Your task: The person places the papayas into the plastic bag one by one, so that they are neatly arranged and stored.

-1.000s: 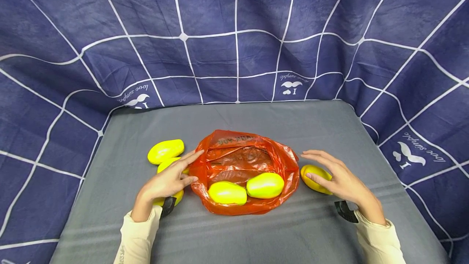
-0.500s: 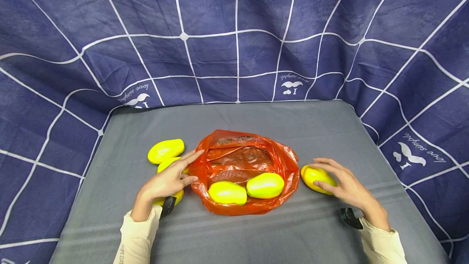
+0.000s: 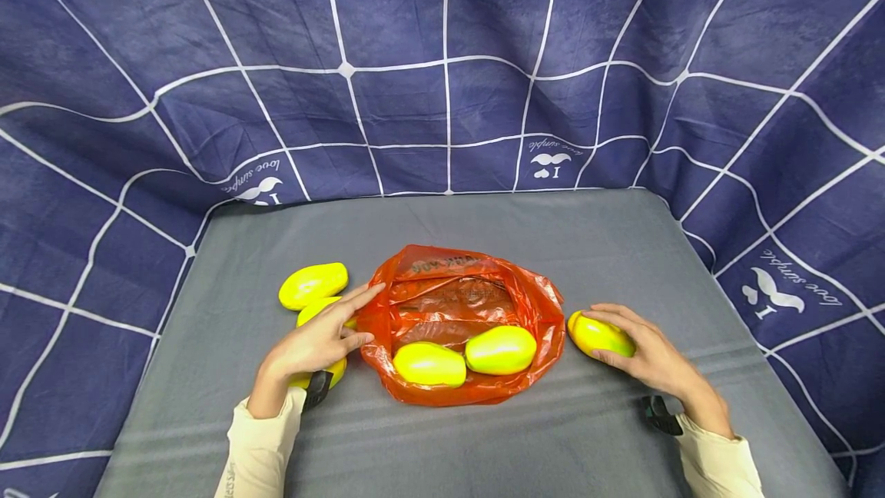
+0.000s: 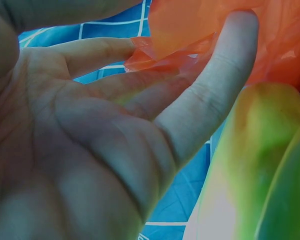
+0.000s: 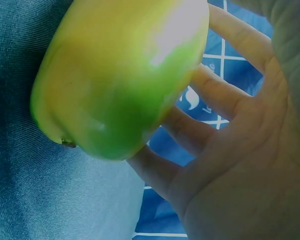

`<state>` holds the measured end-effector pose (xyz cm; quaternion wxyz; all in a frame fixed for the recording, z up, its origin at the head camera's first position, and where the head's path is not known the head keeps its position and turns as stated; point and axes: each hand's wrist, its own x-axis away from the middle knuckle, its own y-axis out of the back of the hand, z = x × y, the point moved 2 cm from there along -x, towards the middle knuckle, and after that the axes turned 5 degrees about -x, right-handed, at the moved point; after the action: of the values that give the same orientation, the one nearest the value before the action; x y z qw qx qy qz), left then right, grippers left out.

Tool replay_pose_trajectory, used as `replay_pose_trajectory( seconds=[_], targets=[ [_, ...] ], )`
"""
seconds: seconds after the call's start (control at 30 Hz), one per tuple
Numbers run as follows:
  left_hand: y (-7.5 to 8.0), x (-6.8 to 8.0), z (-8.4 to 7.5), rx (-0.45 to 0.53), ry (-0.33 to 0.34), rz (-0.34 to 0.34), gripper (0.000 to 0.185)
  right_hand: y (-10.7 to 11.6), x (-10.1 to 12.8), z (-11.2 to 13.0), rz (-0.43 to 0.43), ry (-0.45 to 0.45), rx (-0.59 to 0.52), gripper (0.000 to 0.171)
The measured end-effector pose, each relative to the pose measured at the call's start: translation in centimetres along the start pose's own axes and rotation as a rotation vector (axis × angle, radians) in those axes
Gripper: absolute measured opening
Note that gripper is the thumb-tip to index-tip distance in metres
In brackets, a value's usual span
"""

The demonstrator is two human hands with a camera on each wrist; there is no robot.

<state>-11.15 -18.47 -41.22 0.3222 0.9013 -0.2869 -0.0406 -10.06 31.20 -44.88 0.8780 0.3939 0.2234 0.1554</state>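
The right hand (image 3: 653, 356), at the lower right of the head view, curls its fingers and thumb round a yellow-green mango (image 3: 600, 335) that lies on the grey counter (image 3: 553, 444) just beside the right edge of the orange plastic bag (image 3: 463, 294). In the right wrist view the mango (image 5: 122, 75) fills the upper left of the frame, its stem end low against the grey surface, and the fingers (image 5: 215, 95) wrap behind it, so the grip is closed on the fruit.

The left hand (image 3: 314, 344), at the lower left of centre in the head view, lies with fingers stretched out toward the left rim of the bag, the fingertips touching the orange plastic. The left wrist view shows the palm (image 4: 65, 150) open and a straight finger (image 4: 215, 90) pressed against a fold of the bag (image 4: 200, 30); this grip is released, holding nothing. The hand rests over two mangoes: one (image 3: 319, 310) shows above its knuckles, another (image 3: 325, 375) below its wrist. A further mango (image 3: 313, 285) lies just beyond them, toward the upper left, touching the nearer one.

The bag sits in the middle of the counter with its mouth spread wide. Two mangoes lie inside along its near edge, side by side and touching: one (image 3: 429, 364) to the left, one (image 3: 501, 350) to the right.

A dark blue cloth (image 3: 442, 60) with a white grid hangs behind and to both sides of the counter.
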Motion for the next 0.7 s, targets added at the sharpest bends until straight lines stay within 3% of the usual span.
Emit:
replay_pose_trajectory(
  seconds=[0.7],
  targets=[
    [0.0,0.0,0.0,-0.008,-0.012,-0.005,0.074,1.8,-1.4,1.0,-0.023,0.031,0.055,0.063]
  ],
)
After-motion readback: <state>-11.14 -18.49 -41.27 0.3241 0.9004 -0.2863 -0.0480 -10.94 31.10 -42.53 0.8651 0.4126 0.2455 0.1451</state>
